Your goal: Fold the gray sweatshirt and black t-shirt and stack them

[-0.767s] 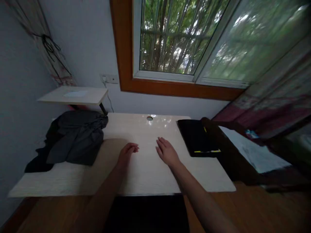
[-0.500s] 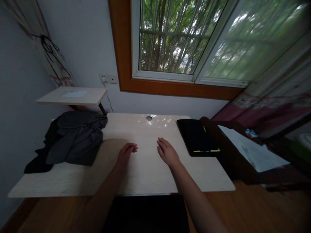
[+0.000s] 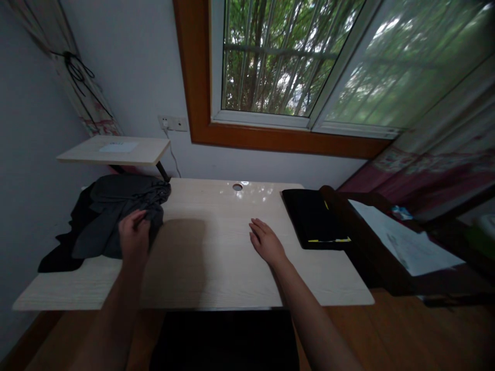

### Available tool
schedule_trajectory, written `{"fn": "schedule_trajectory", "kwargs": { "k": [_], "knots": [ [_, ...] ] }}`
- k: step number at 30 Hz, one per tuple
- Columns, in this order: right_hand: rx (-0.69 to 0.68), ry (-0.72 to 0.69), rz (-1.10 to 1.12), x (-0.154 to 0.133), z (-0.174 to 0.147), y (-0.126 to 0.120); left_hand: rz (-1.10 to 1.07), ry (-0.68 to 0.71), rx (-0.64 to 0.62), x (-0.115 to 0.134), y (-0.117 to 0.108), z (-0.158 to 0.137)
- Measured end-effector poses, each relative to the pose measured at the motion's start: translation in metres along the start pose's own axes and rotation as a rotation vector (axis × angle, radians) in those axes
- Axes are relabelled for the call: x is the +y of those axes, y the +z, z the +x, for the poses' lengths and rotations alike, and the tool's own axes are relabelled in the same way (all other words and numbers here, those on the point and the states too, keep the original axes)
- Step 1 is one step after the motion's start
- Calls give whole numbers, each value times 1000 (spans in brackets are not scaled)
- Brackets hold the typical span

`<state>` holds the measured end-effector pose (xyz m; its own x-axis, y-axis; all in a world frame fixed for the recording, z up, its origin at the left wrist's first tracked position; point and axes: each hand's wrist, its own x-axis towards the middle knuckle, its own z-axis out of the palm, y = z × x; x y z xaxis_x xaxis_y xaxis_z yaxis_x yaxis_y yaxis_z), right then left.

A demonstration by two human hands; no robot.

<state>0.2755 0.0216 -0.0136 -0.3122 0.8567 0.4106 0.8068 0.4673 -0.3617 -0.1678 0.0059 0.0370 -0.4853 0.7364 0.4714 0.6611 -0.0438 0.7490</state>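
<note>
Right hand (image 3: 266,242) nearest centre, flat on desk (image 3: 216,268), fingers spread, holding nothing. Left hand (image 3: 134,236) on near right edge of dark garment (image 3: 112,216), fingers curled onto fabric; firm pinch or not, cannot tell. Garment heap runs left and away from hand. One garment, one black notebook (image 3: 313,216) right, one shelf (image 3: 112,150) behind.

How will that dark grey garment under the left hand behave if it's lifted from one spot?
The dark grey garment lies crumpled in soft folds, so it will likely sag and unfold rather than hold shape. It looks light. One end drapes off the desk edge, so it may drag. The left hand rests on its near edge.
</note>
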Motion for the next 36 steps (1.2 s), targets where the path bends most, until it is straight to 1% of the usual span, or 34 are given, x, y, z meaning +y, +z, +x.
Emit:
{"fn": "schedule_trajectory", "kwargs": {
  "k": [2,3,5,8,11,12,14,18,21,24,29,33,36],
  "knots": [
    [-5,-1,-6,1,0,0,176,112,74,-18,-28,20],
    [-6,-2,-4,2,0,0,299,149,66,-26,-39,27],
    [-3,-1,6,2,-1,0,543,148,10,-40,-52,32],
    [5,3,23,1,0,-1,801,69,-86,-52,-54,23],
    [9,2,23,0,0,-2,897,5,-76,-54,-45,6],
    [6,2,19,-1,0,-2,909,-6,-69,-53,-43,3],
    [0,6,11,-1,1,-2,922,-18,-97,-52,-38,-1],
    [-2,9,13,-2,1,-2,897,-68,-246,-48,-35,2],
    [-1,5,19,-1,2,-2,832,-47,-352,-41,-31,2],
    [-4,2,16,0,2,-2,790,38,-433,-29,-21,-5],
    [-3,7,38,-1,1,-2,716,228,-555,-7,3,-20],
    [5,9,32,-1,1,-1,635,386,-614,9,26,-33],
    [-7,8,9,-3,1,-3,530,468,-650,26,43,-49]
  ]
}}
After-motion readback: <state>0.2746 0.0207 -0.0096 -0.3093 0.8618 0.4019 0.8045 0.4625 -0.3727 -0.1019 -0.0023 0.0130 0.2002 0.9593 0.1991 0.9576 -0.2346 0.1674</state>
